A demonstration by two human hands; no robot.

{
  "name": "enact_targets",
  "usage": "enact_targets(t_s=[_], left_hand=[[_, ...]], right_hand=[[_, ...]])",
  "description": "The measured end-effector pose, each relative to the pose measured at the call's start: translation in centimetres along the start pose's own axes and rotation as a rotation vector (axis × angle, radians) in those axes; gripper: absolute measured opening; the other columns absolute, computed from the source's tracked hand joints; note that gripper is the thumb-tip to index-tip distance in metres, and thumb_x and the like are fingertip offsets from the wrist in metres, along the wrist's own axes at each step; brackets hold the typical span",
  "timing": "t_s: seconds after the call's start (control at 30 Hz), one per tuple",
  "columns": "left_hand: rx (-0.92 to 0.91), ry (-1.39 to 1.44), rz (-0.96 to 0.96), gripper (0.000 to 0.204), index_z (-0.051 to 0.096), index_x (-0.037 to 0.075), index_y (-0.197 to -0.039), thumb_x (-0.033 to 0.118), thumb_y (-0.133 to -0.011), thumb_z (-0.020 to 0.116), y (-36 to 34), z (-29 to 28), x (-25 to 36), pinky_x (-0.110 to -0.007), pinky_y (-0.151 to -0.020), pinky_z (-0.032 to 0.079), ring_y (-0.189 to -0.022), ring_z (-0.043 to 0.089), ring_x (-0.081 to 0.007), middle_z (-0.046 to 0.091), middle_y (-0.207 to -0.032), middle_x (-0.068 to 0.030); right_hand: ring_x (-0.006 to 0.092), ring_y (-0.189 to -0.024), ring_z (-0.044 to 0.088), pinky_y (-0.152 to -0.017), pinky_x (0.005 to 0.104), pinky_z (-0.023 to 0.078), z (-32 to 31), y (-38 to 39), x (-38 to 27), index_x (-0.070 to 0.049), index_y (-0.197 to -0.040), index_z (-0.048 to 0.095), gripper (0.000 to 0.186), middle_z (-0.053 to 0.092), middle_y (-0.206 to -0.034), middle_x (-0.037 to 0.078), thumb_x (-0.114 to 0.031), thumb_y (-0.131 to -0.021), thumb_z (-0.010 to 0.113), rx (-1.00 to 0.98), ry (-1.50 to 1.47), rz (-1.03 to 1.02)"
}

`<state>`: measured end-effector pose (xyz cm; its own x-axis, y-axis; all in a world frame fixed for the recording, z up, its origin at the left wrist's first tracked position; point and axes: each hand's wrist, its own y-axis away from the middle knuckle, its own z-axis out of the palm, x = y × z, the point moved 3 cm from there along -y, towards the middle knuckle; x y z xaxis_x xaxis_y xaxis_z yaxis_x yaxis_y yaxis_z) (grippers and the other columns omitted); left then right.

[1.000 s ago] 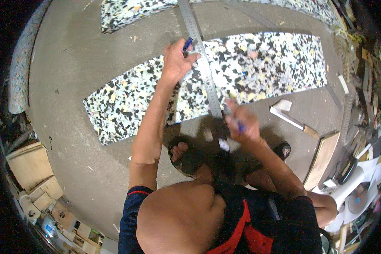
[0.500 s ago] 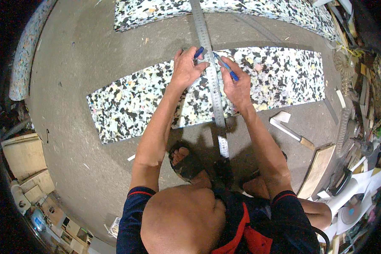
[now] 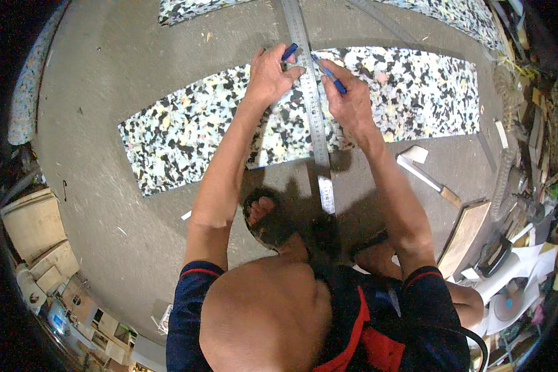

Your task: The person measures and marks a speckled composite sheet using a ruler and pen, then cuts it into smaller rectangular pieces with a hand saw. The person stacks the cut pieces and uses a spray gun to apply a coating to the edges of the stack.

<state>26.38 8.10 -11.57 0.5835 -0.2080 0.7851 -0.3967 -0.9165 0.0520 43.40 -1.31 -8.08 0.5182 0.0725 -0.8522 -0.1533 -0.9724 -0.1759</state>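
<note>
A speckled black-and-white foam strip (image 3: 186, 136) lies across the floor in front of me. A long metal ruler (image 3: 316, 130) lies crosswise over it and runs past both long edges. My left hand (image 3: 270, 77) is beside the ruler near the strip's far edge, thumb reaching to the ruler, with a short dark-blue piece like a pen cap (image 3: 290, 51) in its fingers. On the ruler's other side, my right hand (image 3: 350, 102) grips a blue pen (image 3: 335, 82), its tip at the ruler's edge close to the far edge of the foam.
A knife with a wooden handle (image 3: 449, 196) lies right of my arm, near a white scrap (image 3: 416, 154) and a wooden board (image 3: 464, 239). Another speckled foam piece (image 3: 198, 9) lies beyond. A foam roll (image 3: 28, 105) and wooden boxes (image 3: 34, 220) line the left; clutter lines the right.
The whole scene sits a little higher in the picture. Relative to the ruler and the foam strip, both hands stay almost where they were, still holding the pen and the blue piece.
</note>
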Motion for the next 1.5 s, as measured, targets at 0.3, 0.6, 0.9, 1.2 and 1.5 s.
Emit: enact_targets(t_s=[0.3,0.6,0.9,1.2,1.5], left_hand=[[0.029,0.01,0.041,0.036,0.058,0.007,-0.092,0.03,-0.077,0.081,0.8,0.7,-0.5,-0.054,-0.117,0.029,-0.078,0.063,-0.0322,0.063,-0.073,-0.0118],[0.055,-0.006,0.072,0.034,0.058,0.006,-0.092,0.029,-0.08,0.079,0.6,0.7,-0.5,-0.055,-0.117,0.027,-0.075,0.064,-0.0312,0.065,-0.076,-0.0117],[0.041,-0.03,0.018,0.037,0.056,0.005,-0.09,0.023,-0.074,0.083,-0.4,-0.3,1.1,-0.047,-0.095,0.039,-0.082,0.06,-0.0326,0.062,-0.082,-0.013],[0.021,0.002,-0.049,0.038,0.058,0.004,-0.092,0.021,-0.072,0.086,-0.5,-0.2,1.7,-0.044,-0.082,0.048,-0.088,0.058,-0.0335,0.062,-0.089,-0.0164],[0.062,0.012,0.015,0.033,0.054,0.007,-0.092,0.024,-0.079,0.079,-0.9,-0.9,1.7,-0.057,-0.112,0.034,-0.088,0.063,-0.0366,0.064,-0.086,-0.0153]], right_hand=[[0.04,-0.097,0.068,-0.084,0.0437,0.056,-4.0,11.8,-2.0,-0.002,-0.128,0.062,0.036,0.069,-0.112,0.022,-0.003,-0.092,0.064,-0.274,0.221,-0.062],[0.0391,-0.093,0.068,-0.083,0.0442,0.056,-6.0,15.2,-3.5,0.001,-0.115,0.065,0.027,0.07,-0.103,0.02,-0.004,-0.088,0.068,-0.397,0.145,0.039],[0.0219,-0.05,0.051,-0.052,0.0401,0.043,-2.3,-1.2,0.2,0.003,-0.072,0.059,0.033,0.058,-0.058,0.015,-0.022,-0.093,0.065,-0.361,0.117,0.054],[0.0432,-0.07,0.068,-0.068,0.0483,0.055,-1.3,-10.4,0.3,0.0,-0.091,0.073,0.028,0.066,-0.075,0.028,-0.025,-0.091,0.062,-0.203,0.1,0.107],[0.0398,-0.1,0.067,-0.083,0.0441,0.056,-4.6,7.2,-2.6,0.001,-0.112,0.067,0.025,0.065,-0.112,0.025,-0.009,-0.089,0.067,-0.125,0.087,-0.024]])
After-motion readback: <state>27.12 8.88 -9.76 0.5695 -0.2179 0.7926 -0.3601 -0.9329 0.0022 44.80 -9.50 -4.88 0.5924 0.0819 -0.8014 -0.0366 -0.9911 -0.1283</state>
